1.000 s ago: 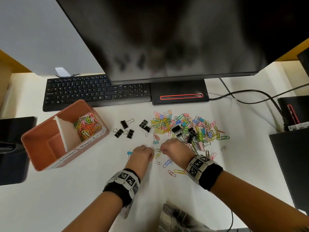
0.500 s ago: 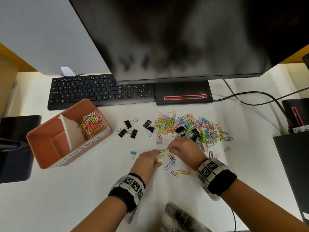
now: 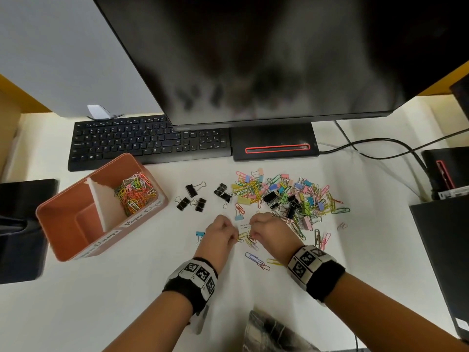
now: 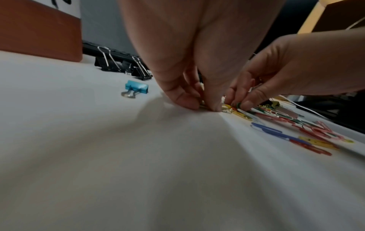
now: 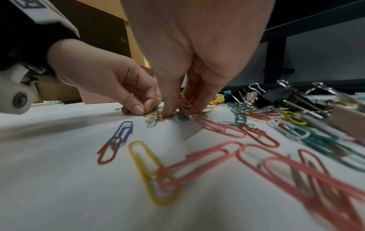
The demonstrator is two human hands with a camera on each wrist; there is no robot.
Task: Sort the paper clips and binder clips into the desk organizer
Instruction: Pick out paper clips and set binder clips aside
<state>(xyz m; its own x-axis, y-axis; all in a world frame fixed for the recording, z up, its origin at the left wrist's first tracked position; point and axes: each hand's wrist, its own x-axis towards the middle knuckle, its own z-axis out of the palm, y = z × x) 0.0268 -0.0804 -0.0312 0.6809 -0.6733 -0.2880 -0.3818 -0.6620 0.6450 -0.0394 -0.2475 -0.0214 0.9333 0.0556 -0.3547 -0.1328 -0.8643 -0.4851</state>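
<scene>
An orange desk organizer (image 3: 63, 219) stands at the left, with coloured paper clips (image 3: 134, 194) in its right compartment. A mixed pile of paper clips and binder clips (image 3: 286, 196) lies under the monitor. My left hand (image 3: 236, 237) and right hand (image 3: 251, 236) meet at the pile's near edge, fingertips down on the desk. The left hand (image 5: 142, 110) pinches a yellow paper clip (image 5: 145, 109). The right hand (image 5: 181, 109) pinches pink paper clips (image 5: 186, 104) among several small ones. A blue binder clip (image 4: 136, 89) lies just left of my left hand (image 4: 205, 106).
Black binder clips (image 3: 193, 199) lie between the organizer and the pile. Loose paper clips (image 3: 256, 260) lie nearer me. A keyboard (image 3: 147, 143) and monitor base (image 3: 274, 148) are behind, cables (image 3: 380, 148) and dark boxes (image 3: 441, 240) at the right, and a dark object (image 3: 22, 224) at the left.
Both hands have stayed together at the pile's near edge, working their fingertips among the loose paper clips. The right hand has drawn slightly back toward the left. The head view has shifted a little.
</scene>
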